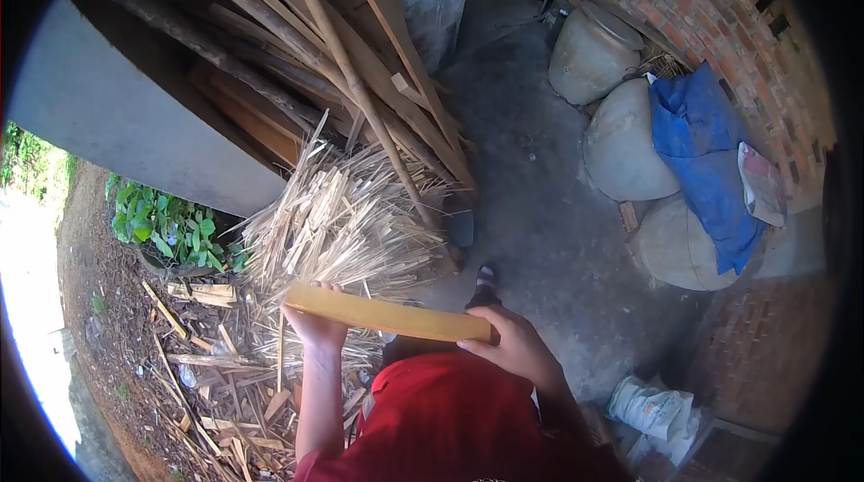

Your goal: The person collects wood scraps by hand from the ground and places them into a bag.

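Observation:
A yellowish wooden board (387, 313) is held level across the front of my red shirt. My left hand (317, 315) grips it near its left end, with fingertips showing over the far edge. Around the right end is my right hand (515, 342), its thumb on the near side and its fingers along the end. Beyond the board lies a large heap of thin split wood strips (346, 221). Part of the board's underside is hidden from view.
Long poles and planks (342, 59) lean behind the heap. Large round jars (630, 140) stand at the right, partly under a blue cloth (706, 153), beside a brick wall (702, 5). Wood scraps (238, 392) litter the ground at lower left. A white sack (655, 410) lies lower right.

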Demonstrator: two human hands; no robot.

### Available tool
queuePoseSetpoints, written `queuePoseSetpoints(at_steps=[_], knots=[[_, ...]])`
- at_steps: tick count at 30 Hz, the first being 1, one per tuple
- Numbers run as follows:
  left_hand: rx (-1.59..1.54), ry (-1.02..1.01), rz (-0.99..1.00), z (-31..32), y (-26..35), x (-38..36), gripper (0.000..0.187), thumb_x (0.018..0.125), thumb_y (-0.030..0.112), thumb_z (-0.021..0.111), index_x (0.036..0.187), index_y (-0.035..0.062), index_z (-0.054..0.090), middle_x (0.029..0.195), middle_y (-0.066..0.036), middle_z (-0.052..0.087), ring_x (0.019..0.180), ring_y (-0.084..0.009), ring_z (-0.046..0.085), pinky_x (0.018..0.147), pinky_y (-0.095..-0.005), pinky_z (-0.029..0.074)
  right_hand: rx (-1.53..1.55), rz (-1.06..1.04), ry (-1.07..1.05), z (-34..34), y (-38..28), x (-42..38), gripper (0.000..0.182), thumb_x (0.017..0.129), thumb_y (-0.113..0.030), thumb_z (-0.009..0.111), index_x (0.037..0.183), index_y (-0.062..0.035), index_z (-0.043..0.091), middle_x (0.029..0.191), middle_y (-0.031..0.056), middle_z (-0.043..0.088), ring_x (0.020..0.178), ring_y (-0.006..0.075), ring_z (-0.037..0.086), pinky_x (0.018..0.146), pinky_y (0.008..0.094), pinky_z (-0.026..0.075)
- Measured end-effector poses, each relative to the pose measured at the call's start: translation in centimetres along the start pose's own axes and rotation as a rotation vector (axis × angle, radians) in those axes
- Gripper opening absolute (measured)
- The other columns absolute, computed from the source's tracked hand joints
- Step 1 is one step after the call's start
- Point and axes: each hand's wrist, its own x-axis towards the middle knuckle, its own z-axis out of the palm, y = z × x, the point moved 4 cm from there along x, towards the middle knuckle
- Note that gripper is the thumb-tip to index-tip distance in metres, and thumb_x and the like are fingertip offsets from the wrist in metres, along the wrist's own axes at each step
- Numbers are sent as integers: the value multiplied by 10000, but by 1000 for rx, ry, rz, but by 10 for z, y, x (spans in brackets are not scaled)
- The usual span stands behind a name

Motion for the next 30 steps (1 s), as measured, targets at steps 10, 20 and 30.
queuePoseSetpoints(at_steps=[10,20,30], knots=[[40,1,165,57,-102,9,303,989,401,453,783,178,456,792,1,439,773,-175,407,796,-356,405,64,-208,-319,-117,95,127,499,871,-295,789,1252,-12,636,1160,197,709,1050,377,692,922,430,534],[111,60,220,158,-241,-1,277,979,331,458,751,175,461,732,9,452,728,-176,429,840,-357,426,177,-105,-548,-262,193,202,546,861,-389,815,1263,-56,653,1167,165,716,1079,318,702,935,391,535],[44,238,267,197,-280,-5,489,1002,548,521,1179,100,603,1250,-85,572,1201,-246,532,1208,-457,313,290,-47,-581,-292,225,238,450,899,-390,794,1155,-43,665,1026,151,739,962,276,728,837,369,544]])
